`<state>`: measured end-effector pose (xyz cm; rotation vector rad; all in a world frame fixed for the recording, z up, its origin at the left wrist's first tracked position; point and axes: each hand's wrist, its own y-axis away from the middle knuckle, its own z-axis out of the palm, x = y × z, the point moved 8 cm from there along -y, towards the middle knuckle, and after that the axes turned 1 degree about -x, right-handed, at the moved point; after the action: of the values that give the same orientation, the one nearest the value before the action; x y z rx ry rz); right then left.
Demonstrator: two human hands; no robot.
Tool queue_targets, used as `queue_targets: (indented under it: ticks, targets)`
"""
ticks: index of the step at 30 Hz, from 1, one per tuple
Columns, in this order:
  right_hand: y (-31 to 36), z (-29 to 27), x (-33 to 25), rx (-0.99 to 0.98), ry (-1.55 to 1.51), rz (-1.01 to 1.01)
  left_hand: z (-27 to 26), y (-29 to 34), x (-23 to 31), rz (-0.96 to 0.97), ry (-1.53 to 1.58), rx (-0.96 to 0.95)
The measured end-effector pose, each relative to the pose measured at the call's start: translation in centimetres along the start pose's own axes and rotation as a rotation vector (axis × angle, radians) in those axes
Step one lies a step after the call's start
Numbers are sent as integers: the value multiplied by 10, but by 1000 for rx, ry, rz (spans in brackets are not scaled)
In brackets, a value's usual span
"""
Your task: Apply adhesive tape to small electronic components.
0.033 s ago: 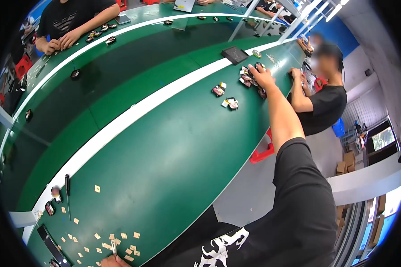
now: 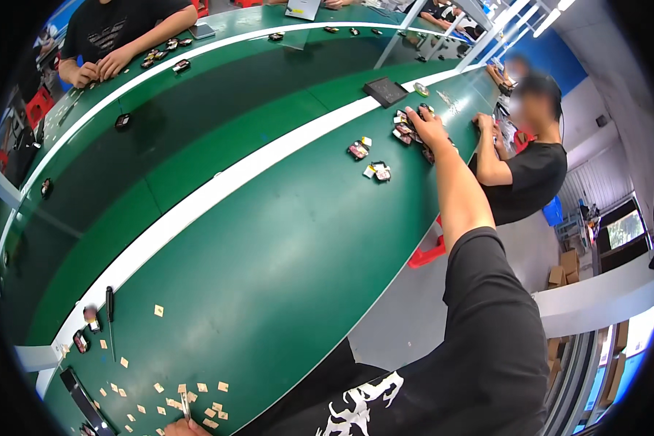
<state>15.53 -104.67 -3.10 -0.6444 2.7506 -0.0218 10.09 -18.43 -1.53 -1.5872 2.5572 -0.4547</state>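
My left hand [image 2: 184,428], partly cut off by the lower edge, is closed round metal tweezers [image 2: 185,407]. Their tips point into scattered small beige square pieces [image 2: 202,387]. Far off at the right, my right hand [image 2: 430,131] reaches over a cluster of small black devices [image 2: 402,135] with coloured insides. Its thumb and fingers curve round one device [image 2: 424,110] at the cluster's far side; the palm hides part of the group. Closer to me lie two more such devices, one [image 2: 357,150] beside the other [image 2: 380,172], each with a pale yellow-white tab.
A black tray [image 2: 385,91] and a green-rimmed tape roll [image 2: 421,89] stand beyond the cluster. A screwdriver [image 2: 110,305] lies at left near two devices [image 2: 81,341]. A dark conveyor belt [image 2: 218,109] runs behind a white rail [image 2: 218,178]. A co-worker [image 2: 523,152] sits close at right.
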Motion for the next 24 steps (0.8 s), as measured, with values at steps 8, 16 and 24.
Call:
queue_targets:
  ticks: [8,16,24]
  targets:
    - [20,-8,-24,141,38,-191,0,-6,8,-52,-16,46]
    - [76,-8,-52,105,-8,-273,1,-7,9,-45,-49,45]
    - [150,-1,-99,94,-35,-363,0,-1,7,-23,-62,64]
